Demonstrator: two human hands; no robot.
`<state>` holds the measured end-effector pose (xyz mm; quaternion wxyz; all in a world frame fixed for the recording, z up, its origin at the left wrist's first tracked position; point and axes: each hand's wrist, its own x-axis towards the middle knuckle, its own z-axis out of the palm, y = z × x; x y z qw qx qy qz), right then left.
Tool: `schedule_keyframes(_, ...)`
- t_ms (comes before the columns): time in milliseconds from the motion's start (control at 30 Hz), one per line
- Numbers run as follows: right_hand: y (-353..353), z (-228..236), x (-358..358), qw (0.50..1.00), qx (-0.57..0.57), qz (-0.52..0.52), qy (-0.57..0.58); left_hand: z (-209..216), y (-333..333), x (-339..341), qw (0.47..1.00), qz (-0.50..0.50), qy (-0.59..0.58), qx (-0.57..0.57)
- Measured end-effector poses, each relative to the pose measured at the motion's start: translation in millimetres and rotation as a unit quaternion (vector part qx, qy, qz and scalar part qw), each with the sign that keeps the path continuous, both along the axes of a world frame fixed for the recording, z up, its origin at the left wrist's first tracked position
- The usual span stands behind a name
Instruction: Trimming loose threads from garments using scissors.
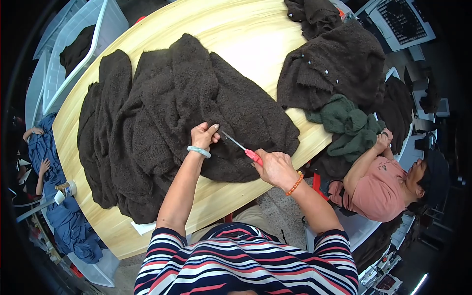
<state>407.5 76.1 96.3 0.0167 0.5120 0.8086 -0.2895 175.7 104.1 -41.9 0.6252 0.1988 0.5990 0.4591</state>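
Observation:
A dark brown fuzzy knitted garment (162, 113) lies spread in folds over the wooden table. Above its right half, my right hand (276, 168) grips scissors with pinkish-red handles (253, 157). Their narrow metal blades (232, 139) point up and left toward my left hand and look nearly closed. My left hand (202, 135) is just left of the blade tips, over the knit, with thumb and fingertips pinched together. Whatever sits in that pinch is too small to make out. A pale bangle circles my left wrist, an orange bead bracelet my right.
The light wood table (196, 19) has a curved far edge. Another brown garment with shiny buttons (339, 61) lies at its right, beside a dark green knit (346, 123) near a co-worker in pink (378, 189). Plastic bins (73, 73) stand at left; a small white jar (66, 191) sits by the left edge.

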Motion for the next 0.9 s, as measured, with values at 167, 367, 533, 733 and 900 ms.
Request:
schedule_keyframes(167, 2, 1, -2, 1.0, 0.011, 0.02, 0.011, 1, -3, -5, 0.994, 0.021, -0.101, 0.027)
schedule_keyframes(367, 7, -3, -5, 0.999, 0.021, 0.045, -0.011, -7, -8, -13, 0.979, -0.005, -0.196, 0.049)
schedule_keyframes(533, 11, 1, 6, 1.0, -0.009, -0.005, -0.02, 3, -8, -10, 0.978, 0.024, -0.206, 0.033)
schedule_keyframes(733, -2, -8, 34, 0.999, -0.035, -0.037, -0.019, 20, -20, 29, 0.984, -0.074, 0.142, -0.083)
schedule_keyframes(900, -14, 0, 36, 0.997, -0.034, -0.063, -0.01, -2, -7, 51, 0.933, 0.017, 0.352, -0.077)
